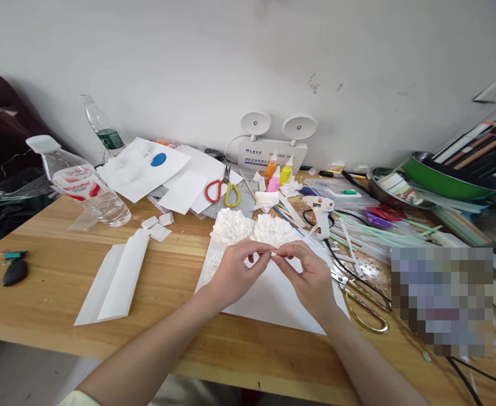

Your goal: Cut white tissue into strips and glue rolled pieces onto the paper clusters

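My left hand (234, 271) and my right hand (305, 272) meet above a white sheet of paper (269, 299) on the wooden table (62, 270). Together they pinch a small thin white paper strip (264, 252) between fingertips, each hand holding one end. Just beyond the hands, on the far edge of the sheet, lie two white fluffy paper clusters (252, 227).
A folded white paper strip (116, 276) lies left; plastic bottles (83, 183) stand far left. Red and yellow scissors (222, 192), paint bottles (278, 172), a white glue gun (322, 217) with black cord, gold scissors (364, 307) and craft clutter fill the right. A black object (14, 272) lies at the left edge.
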`<action>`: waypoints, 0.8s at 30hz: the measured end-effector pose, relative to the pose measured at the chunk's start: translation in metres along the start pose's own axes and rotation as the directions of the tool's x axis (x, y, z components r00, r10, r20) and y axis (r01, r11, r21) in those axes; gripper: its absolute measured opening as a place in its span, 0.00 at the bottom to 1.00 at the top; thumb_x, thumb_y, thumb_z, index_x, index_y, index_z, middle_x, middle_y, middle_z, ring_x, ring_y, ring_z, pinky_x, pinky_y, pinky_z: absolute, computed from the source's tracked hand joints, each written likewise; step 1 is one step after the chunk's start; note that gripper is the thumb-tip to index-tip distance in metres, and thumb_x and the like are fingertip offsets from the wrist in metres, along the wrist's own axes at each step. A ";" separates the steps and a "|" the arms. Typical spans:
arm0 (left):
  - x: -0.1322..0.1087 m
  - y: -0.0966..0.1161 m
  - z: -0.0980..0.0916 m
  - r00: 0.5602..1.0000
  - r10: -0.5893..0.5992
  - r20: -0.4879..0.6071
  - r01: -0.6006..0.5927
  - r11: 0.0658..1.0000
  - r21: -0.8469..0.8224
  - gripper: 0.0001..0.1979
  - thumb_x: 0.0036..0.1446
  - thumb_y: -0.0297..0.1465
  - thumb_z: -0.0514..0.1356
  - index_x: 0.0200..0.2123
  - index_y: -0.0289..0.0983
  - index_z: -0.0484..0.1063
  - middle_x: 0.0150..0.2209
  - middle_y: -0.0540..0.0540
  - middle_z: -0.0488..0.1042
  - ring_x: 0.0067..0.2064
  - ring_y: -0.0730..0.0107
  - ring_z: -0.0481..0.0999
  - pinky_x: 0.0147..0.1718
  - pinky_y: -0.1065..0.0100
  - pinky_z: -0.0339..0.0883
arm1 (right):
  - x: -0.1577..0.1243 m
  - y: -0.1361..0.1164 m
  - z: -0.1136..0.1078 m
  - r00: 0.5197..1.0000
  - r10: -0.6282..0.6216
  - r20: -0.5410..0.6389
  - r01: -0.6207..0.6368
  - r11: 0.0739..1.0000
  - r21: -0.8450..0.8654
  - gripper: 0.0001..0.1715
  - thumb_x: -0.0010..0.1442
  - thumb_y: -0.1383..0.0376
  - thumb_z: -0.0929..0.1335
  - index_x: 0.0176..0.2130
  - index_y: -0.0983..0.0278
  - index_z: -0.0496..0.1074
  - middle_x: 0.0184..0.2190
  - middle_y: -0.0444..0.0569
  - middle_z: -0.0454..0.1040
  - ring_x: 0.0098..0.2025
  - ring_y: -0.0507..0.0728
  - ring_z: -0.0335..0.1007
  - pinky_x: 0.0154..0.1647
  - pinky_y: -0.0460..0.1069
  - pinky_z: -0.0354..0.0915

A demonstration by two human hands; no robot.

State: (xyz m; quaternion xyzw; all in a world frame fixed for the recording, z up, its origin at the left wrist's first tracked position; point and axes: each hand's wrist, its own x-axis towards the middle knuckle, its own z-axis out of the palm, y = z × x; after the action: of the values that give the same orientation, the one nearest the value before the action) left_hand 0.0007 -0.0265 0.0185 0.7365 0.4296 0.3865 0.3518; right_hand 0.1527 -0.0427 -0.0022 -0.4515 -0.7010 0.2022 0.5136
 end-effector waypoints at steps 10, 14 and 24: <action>-0.001 -0.002 0.003 1.000 0.006 -0.007 -0.007 1.000 -0.012 0.09 0.54 0.27 0.54 0.34 0.37 0.75 0.28 0.48 0.74 0.30 0.73 0.69 0.30 0.72 0.63 | -0.003 0.000 0.005 0.988 -0.031 -0.153 0.017 0.996 -0.091 0.07 0.53 0.70 0.68 0.35 0.60 0.71 0.30 0.46 0.70 0.32 0.54 0.67 0.32 0.50 0.65; -0.001 -0.001 0.002 0.999 -0.029 0.025 0.030 0.999 -0.030 0.10 0.55 0.28 0.54 0.35 0.38 0.74 0.29 0.48 0.75 0.31 0.72 0.69 0.31 0.71 0.64 | -0.003 -0.001 0.006 0.964 -0.208 -0.168 0.174 0.964 -0.199 0.11 0.53 0.73 0.67 0.36 0.59 0.71 0.29 0.46 0.70 0.32 0.54 0.66 0.32 0.51 0.65; 0.003 0.001 0.000 0.995 -0.098 -0.003 0.097 0.987 -0.131 0.06 0.55 0.31 0.54 0.32 0.36 0.70 0.32 0.48 0.74 0.33 0.72 0.71 0.31 0.71 0.64 | -0.003 0.003 0.004 0.998 0.067 0.000 -0.067 0.997 0.047 0.02 0.58 0.66 0.63 0.32 0.61 0.65 0.28 0.46 0.66 0.32 0.53 0.63 0.32 0.50 0.63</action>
State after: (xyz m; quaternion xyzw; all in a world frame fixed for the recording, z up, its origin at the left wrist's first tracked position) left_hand 0.0023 -0.0242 0.0202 0.6881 0.4404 0.3995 0.4158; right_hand 0.1507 -0.0426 -0.0077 -0.4628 -0.6801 0.2355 0.5176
